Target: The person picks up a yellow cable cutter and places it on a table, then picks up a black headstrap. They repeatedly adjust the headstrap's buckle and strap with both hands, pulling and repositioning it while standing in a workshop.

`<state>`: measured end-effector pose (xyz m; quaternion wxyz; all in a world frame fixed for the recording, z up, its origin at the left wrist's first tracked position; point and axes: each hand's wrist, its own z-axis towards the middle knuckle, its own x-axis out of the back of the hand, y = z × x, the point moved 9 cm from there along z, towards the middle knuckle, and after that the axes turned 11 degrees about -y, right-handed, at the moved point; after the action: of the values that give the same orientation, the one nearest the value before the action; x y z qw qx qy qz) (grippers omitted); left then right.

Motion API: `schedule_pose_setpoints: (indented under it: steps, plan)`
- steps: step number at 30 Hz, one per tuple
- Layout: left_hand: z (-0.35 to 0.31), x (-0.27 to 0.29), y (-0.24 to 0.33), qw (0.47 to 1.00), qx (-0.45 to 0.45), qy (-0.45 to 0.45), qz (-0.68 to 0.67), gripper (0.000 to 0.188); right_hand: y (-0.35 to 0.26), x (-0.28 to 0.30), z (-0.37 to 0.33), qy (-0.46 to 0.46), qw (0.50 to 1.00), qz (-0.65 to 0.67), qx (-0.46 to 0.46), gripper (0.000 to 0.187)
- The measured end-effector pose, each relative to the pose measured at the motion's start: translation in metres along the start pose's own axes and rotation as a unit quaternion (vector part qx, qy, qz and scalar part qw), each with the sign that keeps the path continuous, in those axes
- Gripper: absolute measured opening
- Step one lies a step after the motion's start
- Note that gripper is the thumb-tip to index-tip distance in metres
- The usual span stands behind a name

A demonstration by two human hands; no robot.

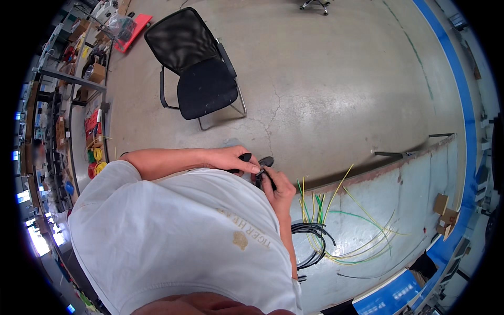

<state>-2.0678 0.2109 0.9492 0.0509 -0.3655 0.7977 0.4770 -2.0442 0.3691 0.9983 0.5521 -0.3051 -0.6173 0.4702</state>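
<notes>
Both of my hands meet in front of my white shirt, close together. My left hand (239, 158) comes in from the left, its fingers closed around a dark piece with a rounded black end (245, 157). Beside it, my right hand (282, 188) is closed on a slim black piece (270, 179) that reaches toward my left fingertips. Whether the two dark parts belong to one thing is hidden by the fingers. A dark rounded shape (267, 161) shows just beyond the hands; I cannot make out its kind.
Right of me, a grey table (388, 210) bears coiled black cables (313, 233) and loose yellow and green wires (362, 257). Small cardboard boxes (446, 216) sit at its far right. A black chair (207, 94) stands ahead on the concrete floor; loaded shelves (73, 79) line the left.
</notes>
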Motion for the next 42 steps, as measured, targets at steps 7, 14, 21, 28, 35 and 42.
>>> schedule_pose_setpoints:
  steps: [7, 14, 21, 28, 35, 42]
  plan:
    - [0.008, 0.023, 0.024, 0.996, -0.04, 0.024, 0.081, 0.035, -0.002, 0.007, 0.025, -0.03, 0.999, 0.011, -0.014, 0.026]
    - [0.011, 0.046, 0.036, 0.999, -0.02, -0.036, 0.03, 0.025, -0.001, -0.005, 0.046, -0.027, 0.999, 0.002, -0.034, 0.026]
    - [0.006, 0.068, 0.032, 0.993, -0.008, -0.077, -0.084, 0.022, -0.006, -0.021, 0.075, -0.029, 0.997, 0.056, -0.055, 0.027]
    - [0.008, 0.085, 0.019, 0.973, 0.006, -0.082, -0.215, 0.017, 0.015, -0.042, 0.074, -0.003, 0.939, 0.309, -0.151, 0.043]
    - [0.005, 0.088, 0.029, 0.973, 0.0, -0.092, -0.211, 0.014, 0.007, -0.036, 0.077, 0.001, 0.974, 0.09, -0.21, 0.037]
    - [0.001, 0.089, 0.018, 0.922, -0.019, -0.129, -0.366, 0.007, 0.009, -0.033, 0.075, 0.033, 0.985, 0.124, -0.113, 0.024]
